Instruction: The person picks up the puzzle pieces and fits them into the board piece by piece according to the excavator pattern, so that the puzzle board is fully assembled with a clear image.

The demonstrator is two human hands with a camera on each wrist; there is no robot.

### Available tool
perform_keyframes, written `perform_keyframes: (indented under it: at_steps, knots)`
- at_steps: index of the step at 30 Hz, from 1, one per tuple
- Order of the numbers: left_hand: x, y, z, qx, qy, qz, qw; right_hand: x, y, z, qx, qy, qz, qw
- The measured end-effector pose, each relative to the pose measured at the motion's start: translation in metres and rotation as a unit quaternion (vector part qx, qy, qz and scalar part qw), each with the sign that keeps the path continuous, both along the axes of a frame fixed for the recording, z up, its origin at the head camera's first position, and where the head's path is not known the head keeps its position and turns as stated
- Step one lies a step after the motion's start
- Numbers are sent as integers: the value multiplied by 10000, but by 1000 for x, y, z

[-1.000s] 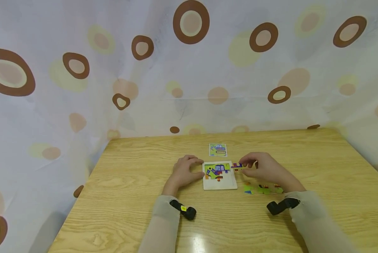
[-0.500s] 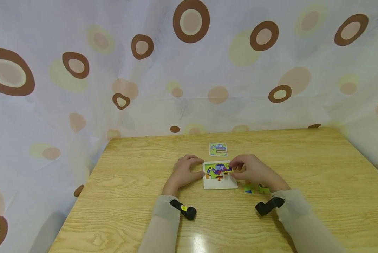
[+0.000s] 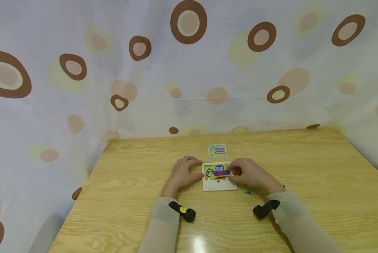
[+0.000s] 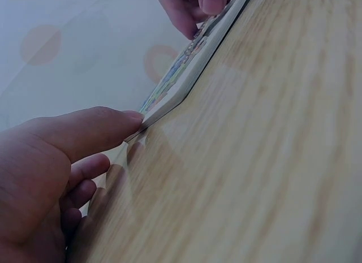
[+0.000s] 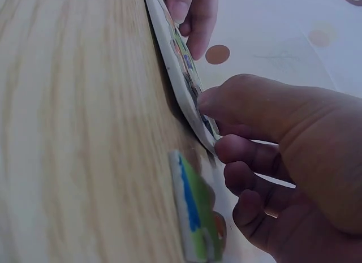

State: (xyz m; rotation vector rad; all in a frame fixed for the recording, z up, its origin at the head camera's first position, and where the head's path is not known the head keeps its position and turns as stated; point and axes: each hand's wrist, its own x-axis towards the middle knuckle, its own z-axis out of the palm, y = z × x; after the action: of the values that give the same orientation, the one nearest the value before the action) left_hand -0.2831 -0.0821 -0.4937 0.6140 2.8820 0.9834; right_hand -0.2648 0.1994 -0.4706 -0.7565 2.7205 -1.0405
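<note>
A white-framed jigsaw board (image 3: pixel 219 187) lies on the table with its upper part filled by an excavator picture; its lower part is bare white. My left hand (image 3: pixel 183 173) rests at the board's left side, thumb and index finger touching the edge. At the right side, my right hand (image 3: pixel 250 174) pinches a purple and yellow-striped puzzle piece (image 3: pixel 224 174) between thumb and fingers, low over the picture beside the fitted pieces. In the right wrist view, the thumb (image 5: pixel 218 102) overlaps the picture at the board's edge.
Behind the board lies a small picture card (image 3: pixel 217 150) with the same excavator. Several loose green puzzle pieces (image 3: pixel 247 192) lie right of the board, partly hidden under the right hand and wrist. A patterned cloth (image 3: pixel 157 116) hangs behind the wooden table (image 3: pixel 119 211).
My right hand has carried the striped puzzle piece leftward from beside the board onto the picture, where it now lines up with the excavator's body. My left hand has stayed at the board's left edge.
</note>
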Motion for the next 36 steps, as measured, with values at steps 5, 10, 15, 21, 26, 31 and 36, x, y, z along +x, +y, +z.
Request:
perform_keyframes:
  at_steps: [5, 10, 15, 21, 26, 31, 36]
  knots:
    - [0, -1, -1, 6, 26, 10, 10000, -1, -1, -2, 92, 63, -35, 9999]
    - [0, -1, -2, -9, -16, 17, 10000, 0, -2, -1, 184, 209, -19, 9996]
    - [-1, -1, -1, -15, -34, 15, 10000, 2, -4, 1, 112, 365, 145, 9992]
    - [-1, -1, -1, 69, -15, 7, 10000, 2, -8, -2, 145, 392, 389, 9984]
    - [-1, -1, 1, 71, -14, -8, 10000, 2, -9, -3, 263, 428, 380, 9980]
    - [0, -1, 1, 65, -21, -25, 10000, 3, -9, -3, 223, 313, 327, 9987]
    - [0, -1, 1, 31, -38, -17, 10000, 3, -9, -2, 85, 208, 386, 9990]
